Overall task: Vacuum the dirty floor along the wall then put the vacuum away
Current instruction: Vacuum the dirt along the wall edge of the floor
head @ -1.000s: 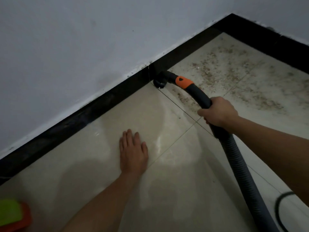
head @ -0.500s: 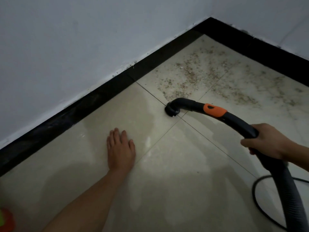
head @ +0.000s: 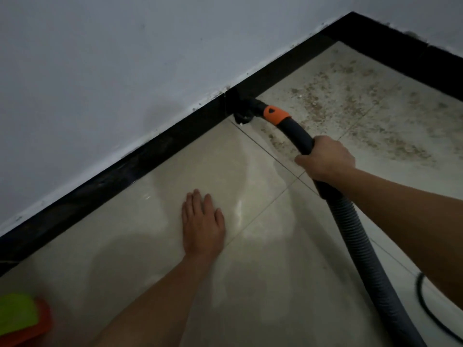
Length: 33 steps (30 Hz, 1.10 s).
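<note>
— Nozzle has returned from the tile joint to the baseboard. Grip?
— Right hand wrapped fully round the one hose; left hand flat, fingers straight, on the floor.

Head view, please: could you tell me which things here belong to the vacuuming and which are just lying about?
For the job: nozzle, against the skirting; hose, held by the right hand; dirt; black cable, probably the vacuum's.
Lying about: green and orange thing at the lower left. The left hand only rests flat on the floor.
</note>
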Motion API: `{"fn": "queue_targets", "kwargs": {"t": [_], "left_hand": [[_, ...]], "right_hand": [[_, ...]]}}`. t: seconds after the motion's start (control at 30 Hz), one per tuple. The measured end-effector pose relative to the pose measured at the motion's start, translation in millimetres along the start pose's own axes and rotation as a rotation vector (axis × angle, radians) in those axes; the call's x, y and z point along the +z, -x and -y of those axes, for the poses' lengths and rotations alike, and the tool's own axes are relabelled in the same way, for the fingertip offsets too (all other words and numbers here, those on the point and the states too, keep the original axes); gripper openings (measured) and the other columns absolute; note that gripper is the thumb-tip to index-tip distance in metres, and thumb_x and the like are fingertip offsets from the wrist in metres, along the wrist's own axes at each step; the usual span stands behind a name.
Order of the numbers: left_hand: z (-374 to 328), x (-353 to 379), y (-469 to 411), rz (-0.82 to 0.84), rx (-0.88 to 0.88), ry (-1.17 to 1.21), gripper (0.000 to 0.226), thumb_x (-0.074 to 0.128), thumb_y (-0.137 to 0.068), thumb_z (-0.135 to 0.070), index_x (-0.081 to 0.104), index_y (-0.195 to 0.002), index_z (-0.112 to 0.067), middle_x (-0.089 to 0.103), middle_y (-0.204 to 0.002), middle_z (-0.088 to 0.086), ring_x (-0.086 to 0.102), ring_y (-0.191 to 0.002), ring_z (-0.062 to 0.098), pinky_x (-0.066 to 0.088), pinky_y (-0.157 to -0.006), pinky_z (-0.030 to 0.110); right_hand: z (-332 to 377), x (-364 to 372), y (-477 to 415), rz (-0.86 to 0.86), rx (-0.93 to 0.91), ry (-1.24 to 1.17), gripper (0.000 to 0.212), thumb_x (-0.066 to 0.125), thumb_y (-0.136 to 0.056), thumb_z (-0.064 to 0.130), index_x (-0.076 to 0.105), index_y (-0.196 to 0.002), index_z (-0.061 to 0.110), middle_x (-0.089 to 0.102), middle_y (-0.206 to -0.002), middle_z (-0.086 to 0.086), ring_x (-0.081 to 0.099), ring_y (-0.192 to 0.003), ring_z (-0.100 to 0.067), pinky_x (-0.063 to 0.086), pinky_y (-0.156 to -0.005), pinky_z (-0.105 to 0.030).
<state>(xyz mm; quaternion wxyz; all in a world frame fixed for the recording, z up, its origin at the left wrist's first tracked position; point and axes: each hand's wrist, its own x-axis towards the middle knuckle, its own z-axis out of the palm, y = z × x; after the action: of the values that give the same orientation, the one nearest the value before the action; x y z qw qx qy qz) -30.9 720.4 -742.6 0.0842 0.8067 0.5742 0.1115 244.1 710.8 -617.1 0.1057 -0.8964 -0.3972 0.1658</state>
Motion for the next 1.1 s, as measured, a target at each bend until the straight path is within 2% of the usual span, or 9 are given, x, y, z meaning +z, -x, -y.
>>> {"fn": "queue_targets", "kwargs": {"t": [0.1,0.2,0.4,0.6,0.73,0.83,0.93,1.0,1.1], "left_hand": [[-1.7,-3.2,0.0,-0.001,0.007,0.001,0.049,0.041,-0.091,-0.027,0.057,-0.126,0.002,0.046,-0.139,0.029,0.04,-0.132,0.043,0.032,-0.111,0.051],[-3.3,-4.2,-0.1,0.007,0.004,0.004,0.049,0.043,-0.089,-0.027,0.057,-0.127,0.002,0.046,-0.139,0.029,0.04,-0.132,0.043,0.032,-0.111,0.051],[-2.6,-1.9,1.7,0.0,0.004,0.011,0.054,0.036,-0.089,-0.031,0.056,-0.127,0.002,0.045,-0.14,0.029,0.037,-0.133,0.044,0.028,-0.112,0.051],[-6.7,-4.0,0.4,0.027,-0.014,-0.025,0.053,0.038,-0.087,-0.026,0.055,-0.126,0.005,0.043,-0.139,0.034,0.036,-0.131,0.048,0.027,-0.111,0.053],[-12.8,-1.6,1.0,0.064,-0.058,-0.03,0.046,0.044,-0.092,-0.018,0.05,-0.13,0.006,0.038,-0.143,0.034,0.031,-0.135,0.048,0.023,-0.114,0.052],[-10.9,-0.3,3.0,0.041,-0.056,-0.024,0.048,0.041,-0.091,-0.02,0.051,-0.13,0.006,0.039,-0.143,0.034,0.033,-0.134,0.048,0.023,-0.113,0.051],[-8.0,-0.3,3.5,0.02,-0.04,-0.017,0.046,0.043,-0.091,-0.021,0.053,-0.129,0.004,0.04,-0.142,0.032,0.034,-0.134,0.046,0.026,-0.112,0.051],[-7.6,1.0,2.8,0.02,-0.049,-0.021,0.044,0.049,-0.092,-0.019,0.053,-0.13,0.002,0.04,-0.143,0.03,0.033,-0.135,0.044,0.026,-0.112,0.05],[-9.1,0.5,2.7,0.01,-0.049,-0.013,0.049,0.041,-0.09,-0.024,0.053,-0.13,0.002,0.042,-0.143,0.03,0.034,-0.135,0.044,0.026,-0.112,0.049]], "right_hand": [[-17.4,-3.9,5.0,0.012,-0.039,0.044,0.028,0.069,-0.076,0.04,0.055,-0.095,0.024,0.06,-0.071,0.0,0.059,-0.059,-0.016,0.04,-0.051,-0.024],[-51.2,-15.9,23.8,0.061,-0.041,0.051,0.024,0.071,-0.072,0.038,0.056,-0.087,0.026,0.064,-0.067,0.001,0.064,-0.058,-0.017,0.047,-0.052,-0.025],[-179.1,-61.8,94.3,0.096,0.1,0.037,0.021,0.079,-0.073,0.024,0.06,-0.081,0.026,0.066,-0.052,0.006,0.062,-0.042,-0.003,0.047,-0.05,-0.025],[-269.0,-100.8,152.9,0.04,0.271,0.086,0.026,0.083,-0.074,0.016,0.061,-0.086,0.026,0.064,-0.045,0.007,0.065,-0.045,-0.008,0.054,-0.06,-0.038],[-253.3,-91.5,138.0,-0.004,0.232,0.055,0.021,0.081,-0.073,0.02,0.065,-0.087,0.022,0.064,-0.046,0.005,0.065,-0.049,-0.014,0.052,-0.057,-0.035],[-207.5,-69.0,110.5,0.025,0.147,-0.005,0.02,0.079,-0.073,0.024,0.064,-0.086,0.023,0.066,-0.05,0.005,0.064,-0.046,-0.009,0.051,-0.054,-0.03],[-154.3,-42.7,81.4,0.063,0.098,-0.076,0.02,0.076,-0.075,0.026,0.063,-0.088,0.023,0.068,-0.057,0.002,0.068,-0.053,-0.015,0.058,-0.062,-0.034],[-127.2,-33.3,65.7,0.062,0.075,-0.103,0.019,0.075,-0.073,0.027,0.062,-0.086,0.023,0.069,-0.058,0.001,0.068,-0.052,-0.015,0.057,-0.06,-0.032],[-117.2,-37.0,56.1,0.047,0.072,-0.097,0.019,0.075,-0.072,0.029,0.06,-0.083,0.024,0.068,-0.056,0.002,0.067,-0.05,-0.013,0.058,-0.06,-0.033]]}}
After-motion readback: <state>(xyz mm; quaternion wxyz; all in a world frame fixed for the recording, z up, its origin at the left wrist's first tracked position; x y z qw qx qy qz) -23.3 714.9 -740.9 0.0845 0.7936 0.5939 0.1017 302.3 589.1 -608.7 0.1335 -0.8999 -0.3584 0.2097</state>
